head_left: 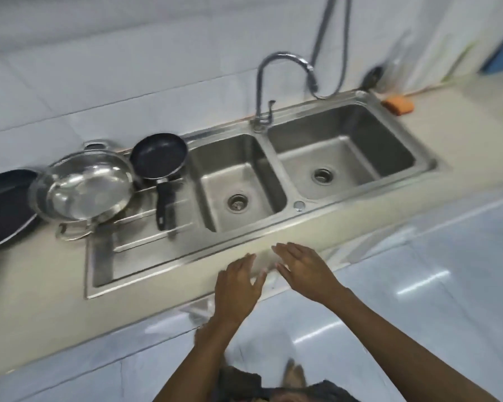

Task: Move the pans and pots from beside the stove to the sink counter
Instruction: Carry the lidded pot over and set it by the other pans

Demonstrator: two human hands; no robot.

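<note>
Your left hand (238, 285) and right hand (305, 271) hover side by side over the front edge of the sink counter (163, 309), both spread wide, fingers loose, holding nothing; 3 pieces of cookware sit at the left end of the steel double sink (360, 187); a small black frying pan (159, 155) rests on the ribbed drainboard (145, 242), its handle pointing toward you; a shiny 2-handled steel pot (84, 187) stands just beside it, touching a large dark pan (3, 207) cut off by the frame's left edge; a curved chrome faucet (273, 82) rises behind the basins; an orange sponge (398, 104) lies far right; no brand or writing is legible anywhere.
</note>
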